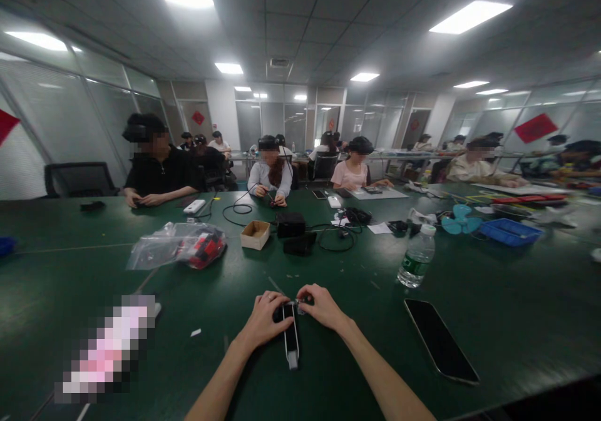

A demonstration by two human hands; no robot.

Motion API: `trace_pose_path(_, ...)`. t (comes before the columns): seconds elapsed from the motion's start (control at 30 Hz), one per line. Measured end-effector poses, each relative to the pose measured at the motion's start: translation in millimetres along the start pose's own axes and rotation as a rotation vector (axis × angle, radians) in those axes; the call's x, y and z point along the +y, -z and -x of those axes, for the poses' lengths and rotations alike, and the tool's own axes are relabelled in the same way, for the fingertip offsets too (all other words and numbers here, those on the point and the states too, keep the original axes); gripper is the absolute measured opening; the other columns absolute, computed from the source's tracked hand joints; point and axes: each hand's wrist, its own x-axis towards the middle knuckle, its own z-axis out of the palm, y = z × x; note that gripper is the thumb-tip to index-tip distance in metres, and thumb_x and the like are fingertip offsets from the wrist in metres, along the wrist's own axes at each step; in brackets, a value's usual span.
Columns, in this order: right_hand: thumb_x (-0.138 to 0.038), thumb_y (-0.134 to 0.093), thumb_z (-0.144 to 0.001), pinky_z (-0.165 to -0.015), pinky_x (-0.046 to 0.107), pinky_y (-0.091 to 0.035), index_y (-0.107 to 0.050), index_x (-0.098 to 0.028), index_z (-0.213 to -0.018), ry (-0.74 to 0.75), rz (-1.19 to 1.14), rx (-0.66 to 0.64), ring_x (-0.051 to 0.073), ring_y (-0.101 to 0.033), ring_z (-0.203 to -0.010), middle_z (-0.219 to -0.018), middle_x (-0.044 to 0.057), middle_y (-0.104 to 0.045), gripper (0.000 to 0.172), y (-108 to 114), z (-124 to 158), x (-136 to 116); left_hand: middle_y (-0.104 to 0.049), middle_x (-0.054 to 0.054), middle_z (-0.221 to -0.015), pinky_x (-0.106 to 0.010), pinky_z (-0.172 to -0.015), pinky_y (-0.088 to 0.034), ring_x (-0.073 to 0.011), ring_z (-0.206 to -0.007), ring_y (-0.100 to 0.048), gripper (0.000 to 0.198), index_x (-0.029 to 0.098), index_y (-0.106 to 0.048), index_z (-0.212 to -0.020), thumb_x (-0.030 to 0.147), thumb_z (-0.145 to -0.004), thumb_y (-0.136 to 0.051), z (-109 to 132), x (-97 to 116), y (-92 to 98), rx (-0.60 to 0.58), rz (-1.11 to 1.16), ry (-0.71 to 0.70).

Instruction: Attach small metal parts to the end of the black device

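Note:
A slim black device with a white edge (292, 339) lies lengthwise on the green table (357, 358) in front of me. My left hand (267, 318) is curled over its far end, fingers closed on it. My right hand (322, 305) pinches at the same far end from the right side, fingers pressed together on a small part I cannot make out. Both forearms reach in from the bottom of the view.
A black phone (441, 339) lies face up to the right, a water bottle (417, 255) beyond it. A plastic bag with red parts (181, 246), a small cardboard box (255, 234), black cables (335, 236) and a blue tray (509, 231) lie farther back. Several people sit across the table.

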Motion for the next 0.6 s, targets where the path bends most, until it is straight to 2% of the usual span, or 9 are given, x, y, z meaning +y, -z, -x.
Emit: trace_pose_path(0.6, -0.024, -0.061, -0.080, -0.075, 0.026, -0.043, -0.066, -0.021, -0.092, -0.040, 0.003, -0.006, 0.016, -0.057, -0.085, -0.091, 0.001, -0.066, 0.014, 2.7, -0.2, -1.8, -0.061, -0.007, -0.113, -0.042, -0.093, -0.037, -0.0260, -0.108, -0.050, 0.038, 0.025, -0.061, -0.112, 0.047, -0.080, -0.060, 0.6, -3.7, -1.2, -0.003, 0.029, -0.014)
